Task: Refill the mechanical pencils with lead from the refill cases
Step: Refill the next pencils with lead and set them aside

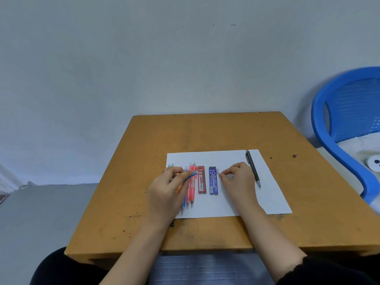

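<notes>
On a white sheet of paper (236, 200) lie several mechanical pencils (191, 188), red, blue and orange, side by side at the left. My left hand (164, 188) grips a blue pencil (190, 176), its top end pointing right. A red lead refill case (201, 179) and a blue lead refill case (213, 180) lie in the middle of the sheet. My right hand (238, 179) rests on the paper just right of the blue case, its fingertips pinching something small and pale (218, 172). A black mechanical pencil (253, 169) lies at the sheet's right.
The paper lies on a small worn orange-brown wooden table (144, 182) set against a grey wall. A blue plastic chair (345, 124) with a white cloth on its seat stands to the right.
</notes>
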Demonstrator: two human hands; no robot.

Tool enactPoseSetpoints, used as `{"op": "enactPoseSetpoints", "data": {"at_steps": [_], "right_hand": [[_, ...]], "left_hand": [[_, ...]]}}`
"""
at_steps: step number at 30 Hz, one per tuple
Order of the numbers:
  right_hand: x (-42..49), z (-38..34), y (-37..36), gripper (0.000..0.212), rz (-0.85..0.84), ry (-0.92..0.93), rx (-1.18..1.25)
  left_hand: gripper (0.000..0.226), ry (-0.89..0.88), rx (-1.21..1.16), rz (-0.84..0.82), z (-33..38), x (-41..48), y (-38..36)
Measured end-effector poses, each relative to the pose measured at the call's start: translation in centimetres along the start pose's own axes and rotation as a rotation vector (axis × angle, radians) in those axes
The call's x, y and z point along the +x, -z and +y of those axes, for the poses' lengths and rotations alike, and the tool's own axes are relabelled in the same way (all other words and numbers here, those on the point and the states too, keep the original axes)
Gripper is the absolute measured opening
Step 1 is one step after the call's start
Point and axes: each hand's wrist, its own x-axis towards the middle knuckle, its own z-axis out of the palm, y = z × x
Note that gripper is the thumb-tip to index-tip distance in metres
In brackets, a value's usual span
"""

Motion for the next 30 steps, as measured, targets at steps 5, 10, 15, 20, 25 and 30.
{"op": "enactPoseSetpoints", "data": {"at_steps": [5,10,15,20,25,30], "right_hand": [[0.3,0.0,-0.2,0.012,-0.003,0.009,-0.017],[0.5,0.0,-0.5,0.011,-0.019,0.040,-0.032],[0.7,0.2,-0.8,0.012,-0.042,0.075,-0.074],[0.6,0.1,-0.9,0.009,-0.021,0.145,-0.035],[-0.4,-0.5,-0.7,0.006,0.063,0.356,0.099],[-1.5,-1.2,-0.5,0.022,0.047,0.594,0.172]], "left_hand": [[0.019,-0.052,0.031,-0.024,0.2,-0.1,-0.1],[0.021,-0.033,0.027,-0.052,0.1,-0.1,-0.1],[0.018,-0.033,0.026,-0.049,0.2,-0.1,-0.1],[0.019,-0.035,0.034,-0.056,0.2,-0.1,-0.1],[0.020,-0.035,0.038,-0.068,0.3,-0.1,-0.1],[0.017,-0.053,0.029,-0.055,0.4,0.0,0.0]]}}
